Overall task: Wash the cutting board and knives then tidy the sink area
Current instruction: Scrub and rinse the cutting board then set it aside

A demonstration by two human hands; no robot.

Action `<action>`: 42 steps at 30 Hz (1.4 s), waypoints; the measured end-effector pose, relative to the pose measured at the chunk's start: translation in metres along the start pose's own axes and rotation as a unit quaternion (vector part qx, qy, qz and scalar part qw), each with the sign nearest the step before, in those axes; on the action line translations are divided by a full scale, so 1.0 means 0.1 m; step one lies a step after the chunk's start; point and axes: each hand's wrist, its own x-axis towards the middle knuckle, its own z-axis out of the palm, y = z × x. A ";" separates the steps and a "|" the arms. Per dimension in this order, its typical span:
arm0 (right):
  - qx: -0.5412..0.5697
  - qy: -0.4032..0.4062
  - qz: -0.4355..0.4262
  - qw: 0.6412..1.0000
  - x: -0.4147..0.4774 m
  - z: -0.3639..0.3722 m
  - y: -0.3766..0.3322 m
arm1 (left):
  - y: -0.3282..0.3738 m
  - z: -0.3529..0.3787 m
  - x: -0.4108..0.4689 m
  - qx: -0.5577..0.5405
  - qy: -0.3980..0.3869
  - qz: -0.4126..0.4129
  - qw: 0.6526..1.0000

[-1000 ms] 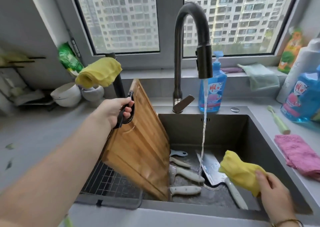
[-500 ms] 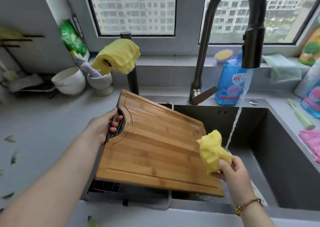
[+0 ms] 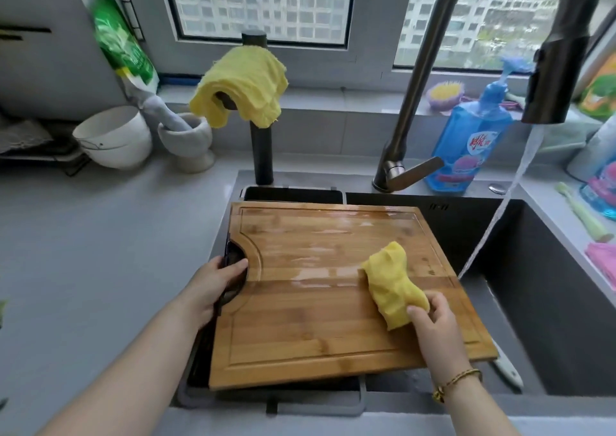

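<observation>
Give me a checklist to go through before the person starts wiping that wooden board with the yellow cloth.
1. Cutting board steadied: the left hand has a grip on its handle cutout. Ok.
2. Yellow cloth ready: the right hand pinches it, and it lies on the board. Ok.
3. Board wet: a sheen covers its far half. Ok.
4. Water stream on the board: it falls past the right edge into the sink. Not ok.
5. Soap on the cloth: cannot tell.
6. Space under the board: one knife handle shows by the near right corner; the rest is hidden. Cannot tell.
</observation>
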 end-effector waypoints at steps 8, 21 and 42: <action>-0.020 -0.005 0.010 1.000 0.04 -0.06 0.05 | -0.01 0.02 -0.08 -0.060 -0.188 -0.078 0.977; 0.154 0.118 0.077 0.978 0.04 -1.12 0.26 | -0.06 1.03 -0.35 -0.077 -0.148 -0.003 0.986; -0.008 0.121 0.001 0.993 0.13 -1.52 0.24 | -0.63 1.77 -0.33 -0.189 -0.135 -0.028 0.972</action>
